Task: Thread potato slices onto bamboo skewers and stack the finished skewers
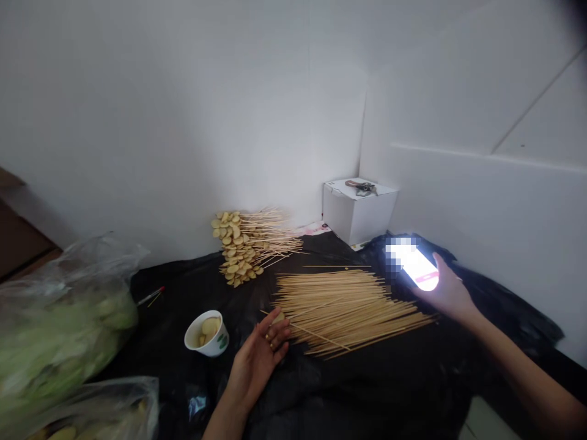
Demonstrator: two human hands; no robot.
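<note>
A lit phone (pixel 415 264) lies in the right hand (pixel 447 292), whose fingers are wrapped around its lower end, above the right edge of the black sheet (pixel 367 379); its screen glares white with a reddish band, and part of it is blurred, so no writing can be read. The left hand (pixel 261 353) rests palm up on the sheet, fingers loosely curled around a small pale slice (pixel 278 317) and one thin stick (pixel 302 330) that runs from the fingertips towards the big pile of bare sticks (pixel 348 308) just beside it. A white cup (pixel 207 333) holding more slices stands just left of that hand; its green marking is too small to read. Further back, against the wall, lies a heap of loaded skewers (pixel 250 244). A white box (pixel 359 208) sits in the corner, and clear bags of greens (pixel 59 324) lie at the left.
</note>
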